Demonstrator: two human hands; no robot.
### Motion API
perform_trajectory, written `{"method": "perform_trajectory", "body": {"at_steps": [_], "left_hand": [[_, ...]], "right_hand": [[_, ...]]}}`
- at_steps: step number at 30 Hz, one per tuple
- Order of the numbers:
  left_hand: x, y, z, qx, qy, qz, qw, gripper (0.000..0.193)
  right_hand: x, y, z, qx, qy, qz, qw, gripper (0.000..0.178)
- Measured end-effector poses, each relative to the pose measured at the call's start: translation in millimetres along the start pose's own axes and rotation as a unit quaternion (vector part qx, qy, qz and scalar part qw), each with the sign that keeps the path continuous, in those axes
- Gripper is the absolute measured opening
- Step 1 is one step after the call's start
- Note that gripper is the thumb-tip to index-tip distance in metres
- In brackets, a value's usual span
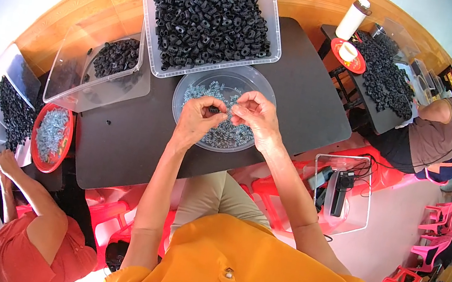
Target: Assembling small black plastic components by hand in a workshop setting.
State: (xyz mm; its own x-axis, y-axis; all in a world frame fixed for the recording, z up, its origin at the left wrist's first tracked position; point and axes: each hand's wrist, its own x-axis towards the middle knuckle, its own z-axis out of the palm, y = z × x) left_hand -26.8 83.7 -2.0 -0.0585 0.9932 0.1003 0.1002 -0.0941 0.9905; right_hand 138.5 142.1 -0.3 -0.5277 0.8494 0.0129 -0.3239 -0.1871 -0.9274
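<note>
Taking the round clear bowl [190, 84] on the dark table [136, 144] as our landmark, we start far to its left, where a co-worker in a coral top sits by a red dish of small silvery parts [51, 135]. Nearer the bowl on that side stands a clear bin with a few black pieces [115, 57]; behind the bowl sits the large clear tub heaped with black ring-shaped parts [211, 13].

Directly over the bowl our left hand [196, 119] is pinched shut on a small black part [216, 111], thumb and forefinger closed around it. Our right hand [256, 119] meets it from the other side, its fingertips nipped together at the same part; whether they also hold one of the silvery parts lying in the bowl, we cannot tell.

We judge the black part light, stiff and hard, not fragile, but small enough to slip, so it is best gripped by its outer rim with the fingertips.

Right of the bowl, a second table carries more black parts, a red dish and a white bottle [354, 18].
</note>
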Motion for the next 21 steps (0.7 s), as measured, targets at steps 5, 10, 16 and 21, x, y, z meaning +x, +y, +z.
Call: {"method": "perform_trajectory", "body": {"at_steps": [5,10,16,21], "left_hand": [[0,3,5,-0.037,0.025,0.013,0.999,0.015],[-2,7,6,-0.101,0.020,0.003,0.995,0.014],[-3,-1,3,0.027,0.049,-0.006,0.998,0.021],[-12,8,3,-0.064,0.062,-0.003,0.996,0.024]], "right_hand": [[-3,2,9,0.014,0.020,-0.052,0.998,0.019],[-3,4,8,0.041,0.009,-0.067,0.997,0.019],[-1,4,8,0.034,0.059,-0.059,0.996,0.016],[-11,1,6,-0.025,0.036,-0.048,0.998,0.012]]}}
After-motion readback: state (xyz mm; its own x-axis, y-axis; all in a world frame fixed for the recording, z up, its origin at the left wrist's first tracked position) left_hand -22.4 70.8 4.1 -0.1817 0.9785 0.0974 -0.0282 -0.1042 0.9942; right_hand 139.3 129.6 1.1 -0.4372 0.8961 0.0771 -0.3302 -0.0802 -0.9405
